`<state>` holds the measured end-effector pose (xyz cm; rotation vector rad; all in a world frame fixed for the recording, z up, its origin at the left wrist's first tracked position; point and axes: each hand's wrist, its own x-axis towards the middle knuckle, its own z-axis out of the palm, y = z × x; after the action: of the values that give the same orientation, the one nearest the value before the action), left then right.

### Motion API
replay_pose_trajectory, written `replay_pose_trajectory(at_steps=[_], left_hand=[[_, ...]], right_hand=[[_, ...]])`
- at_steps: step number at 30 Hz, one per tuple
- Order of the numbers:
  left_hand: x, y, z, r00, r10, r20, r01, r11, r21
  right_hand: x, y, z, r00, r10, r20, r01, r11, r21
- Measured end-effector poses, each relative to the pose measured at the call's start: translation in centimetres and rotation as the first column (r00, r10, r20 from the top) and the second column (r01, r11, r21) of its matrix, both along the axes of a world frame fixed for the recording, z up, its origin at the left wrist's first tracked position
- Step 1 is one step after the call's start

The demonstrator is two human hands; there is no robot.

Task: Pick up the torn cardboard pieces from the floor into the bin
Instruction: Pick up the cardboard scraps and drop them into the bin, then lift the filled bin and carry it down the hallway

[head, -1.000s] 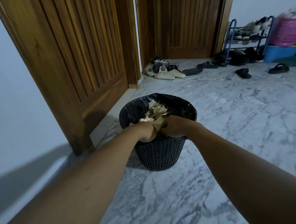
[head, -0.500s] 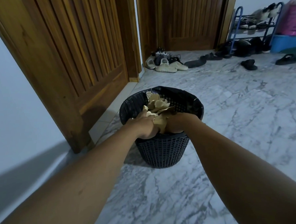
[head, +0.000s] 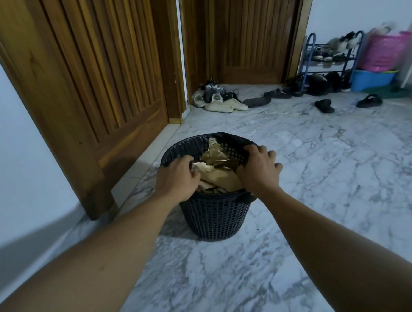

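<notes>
Left hand [head: 177, 178], right hand [head: 258, 169] newly apart.
</notes>
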<state>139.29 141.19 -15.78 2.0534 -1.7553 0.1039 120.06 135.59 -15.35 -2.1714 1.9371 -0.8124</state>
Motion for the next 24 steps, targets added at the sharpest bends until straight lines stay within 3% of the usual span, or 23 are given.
replay_pose_trajectory(at_steps=[2, 3, 5, 6, 7, 9, 10, 11, 19, 24], left_hand=[[0.5, 0.1, -0.2, 0.998, 0.062, -0.009, -0.062, 0.998, -0.030], [0.8, 0.1, -0.4, 0.992, 0.127, -0.009, -0.127, 0.992, -0.016], [1.0, 0.4, -0.1, 0.935, 0.302, -0.188, -0.285, 0.952, 0.114], [0.9, 0.5, 0.1, 0.844, 0.391, -0.369, -0.337, 0.919, 0.203], [0.7, 0.6, 0.2, 0.697, 0.450, -0.558, -0.342, 0.893, 0.292], [0.5, 0.8, 0.4, 0.342, 0.437, -0.832, -0.199, 0.899, 0.390], [0.7, 0.8, 0.3, 0.234, 0.415, -0.879, -0.147, 0.909, 0.390], [0.9, 0.7, 0.3, 0.180, 0.391, -0.902, -0.122, 0.919, 0.374], [1.2, -0.7, -0.9, 0.080, 0.271, -0.959, -0.193, 0.948, 0.252], [1.1, -2.2, -1.4, -0.057, 0.273, -0.960, -0.199, 0.939, 0.279]], right_hand=[[-0.7, -0.3, -0.4, 0.953, -0.221, 0.205, 0.173, 0.958, 0.228], [-1.1, -0.3, -0.4, 0.879, -0.335, 0.339, 0.191, 0.899, 0.393], [-1.8, 0.0, -0.6, 0.691, -0.477, 0.544, -0.026, 0.735, 0.678], [-1.9, 0.2, -0.7, 0.633, -0.498, 0.593, -0.186, 0.645, 0.741], [-1.8, 0.2, -1.0, 0.585, -0.501, 0.638, -0.308, 0.590, 0.746], [-1.7, 0.0, -1.5, 0.485, -0.499, 0.718, -0.405, 0.600, 0.691], [-1.6, -0.2, -1.8, 0.436, -0.503, 0.746, -0.411, 0.626, 0.662], [-1.5, -0.5, -2.1, 0.393, -0.507, 0.767, -0.406, 0.653, 0.639], [-0.4, -1.6, -3.2, 0.374, -0.504, 0.779, -0.245, 0.756, 0.606], [1.6, -1.6, -2.4, 0.359, -0.483, 0.799, -0.224, 0.786, 0.576]])
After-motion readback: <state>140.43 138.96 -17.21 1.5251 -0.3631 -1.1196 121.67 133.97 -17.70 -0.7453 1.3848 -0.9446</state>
